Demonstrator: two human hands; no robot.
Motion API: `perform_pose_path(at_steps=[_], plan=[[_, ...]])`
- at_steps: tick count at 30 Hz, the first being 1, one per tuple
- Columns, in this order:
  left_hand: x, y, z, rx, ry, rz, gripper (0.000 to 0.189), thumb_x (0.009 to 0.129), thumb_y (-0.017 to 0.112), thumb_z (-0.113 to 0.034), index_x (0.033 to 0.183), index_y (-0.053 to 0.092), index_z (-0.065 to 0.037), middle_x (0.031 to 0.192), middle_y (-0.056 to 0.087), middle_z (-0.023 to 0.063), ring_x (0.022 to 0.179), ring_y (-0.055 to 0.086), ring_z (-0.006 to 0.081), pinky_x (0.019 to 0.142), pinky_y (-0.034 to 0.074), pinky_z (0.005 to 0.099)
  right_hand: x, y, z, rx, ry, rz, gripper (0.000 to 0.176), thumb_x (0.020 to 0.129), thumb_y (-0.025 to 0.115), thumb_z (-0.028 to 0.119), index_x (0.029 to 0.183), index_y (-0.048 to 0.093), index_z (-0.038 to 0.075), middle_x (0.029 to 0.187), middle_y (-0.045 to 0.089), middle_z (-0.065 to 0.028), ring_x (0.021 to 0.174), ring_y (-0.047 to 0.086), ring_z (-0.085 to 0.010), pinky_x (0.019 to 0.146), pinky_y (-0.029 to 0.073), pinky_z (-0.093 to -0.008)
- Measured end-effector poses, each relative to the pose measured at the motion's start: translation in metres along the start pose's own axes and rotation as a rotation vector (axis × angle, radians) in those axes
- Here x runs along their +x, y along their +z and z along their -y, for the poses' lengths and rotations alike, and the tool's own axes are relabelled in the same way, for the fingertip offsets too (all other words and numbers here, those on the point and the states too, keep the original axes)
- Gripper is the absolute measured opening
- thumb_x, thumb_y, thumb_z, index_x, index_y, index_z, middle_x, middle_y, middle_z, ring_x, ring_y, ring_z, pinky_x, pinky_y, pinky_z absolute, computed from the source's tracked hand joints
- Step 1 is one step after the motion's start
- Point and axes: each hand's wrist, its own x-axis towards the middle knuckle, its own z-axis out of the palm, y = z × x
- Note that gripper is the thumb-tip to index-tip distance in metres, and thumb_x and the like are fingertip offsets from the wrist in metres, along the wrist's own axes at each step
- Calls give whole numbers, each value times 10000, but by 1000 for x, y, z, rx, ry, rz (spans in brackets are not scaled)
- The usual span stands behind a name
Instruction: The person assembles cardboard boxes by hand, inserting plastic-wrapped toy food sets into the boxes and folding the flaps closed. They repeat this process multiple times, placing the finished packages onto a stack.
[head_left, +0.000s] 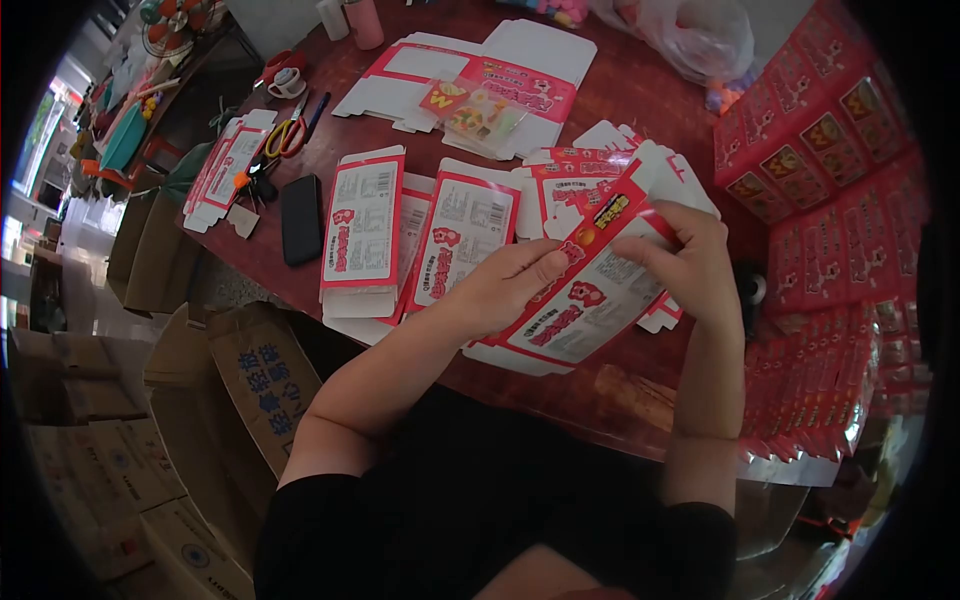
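A red-and-white printed carton [600,290] is tilted in front of me, its end flaps standing out at the upper right. My left hand [515,285] grips its left long edge, thumb lying on the printed face. At the carton's upper right end, the fingers of my right hand [685,255] bend around the edge, and the thumb rests on the face. More flattened cartons [590,180] lie partly hidden beneath it. To the left are two further cartons, one with a pale front flap [362,225] and one beside it [463,235].
An unfolded carton sheet [520,75] carries a clear packet of colourful pieces [480,115]. A black phone [301,220], scissors [287,137] and a cup [287,83] sit at left. Red packaged boxes [810,120] are stacked high at right. An open cardboard box [245,370] stands below the table edge.
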Motion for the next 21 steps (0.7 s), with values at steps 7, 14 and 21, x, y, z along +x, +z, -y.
perform_pose_path(at_steps=[7, 14, 21], plan=[[-20, -17, 29, -766, -125, 177, 496, 939, 470, -312, 1328, 351, -30, 1203, 530, 121, 1081, 543, 197, 910, 458, 336, 4, 32, -19, 332, 26, 169, 217, 711, 752, 96, 856, 652, -30, 765, 659, -43, 699, 584, -64, 614, 460, -235], [-14, -30, 64, 204, 417, -148, 387, 950, 407, -310, 1242, 388, -57, 1221, 436, 132, 1234, 370, 281, 999, 304, 392, 14, 65, -12, 330, -178, 42, 139, 682, 733, 76, 812, 689, 57, 699, 629, -72, 628, 541, -121, 574, 421, -268], [-48, -21, 21, 323, -114, -338, 484, 873, 569, -155, 1270, 369, 36, 1090, 563, 186, 981, 576, 214, 835, 458, 315, 72, 86, -9, 97, -123, 80, 208, 720, 718, 183, 853, 671, 29, 732, 631, -102, 663, 561, -134, 613, 435, -288]])
